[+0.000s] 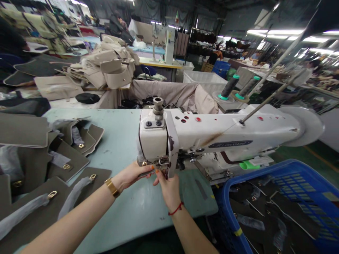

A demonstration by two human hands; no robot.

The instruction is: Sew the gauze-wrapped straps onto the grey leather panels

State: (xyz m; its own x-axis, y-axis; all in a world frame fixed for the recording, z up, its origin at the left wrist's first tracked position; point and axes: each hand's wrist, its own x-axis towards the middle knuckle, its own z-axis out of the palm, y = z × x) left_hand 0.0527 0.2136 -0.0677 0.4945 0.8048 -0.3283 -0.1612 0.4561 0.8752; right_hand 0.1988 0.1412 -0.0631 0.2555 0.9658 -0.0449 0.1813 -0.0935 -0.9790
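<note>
A white sewing machine [155, 141] stands on a pale green table, its head right in front of my hands. My left hand [134, 174] is closed on the edge of a grey-brown bag panel [145, 173] beneath the machine head; a gold-coloured fitting [144, 163] shows just above the fingers. Close beside it, my right hand [168, 188] pinches the panel's near edge at the presser foot. The fingertips of both hands nearly meet. Most of the panel is hidden by my hands and the machine head.
Several grey-brown panels [57, 158] with gold clasps and wrapped straps lie at the left. A blue basket [227, 211] at the right holds similar pieces. Two dark thread cones [230, 86] stand behind the machine. Beige bag pieces [116, 70] are heaped farther back.
</note>
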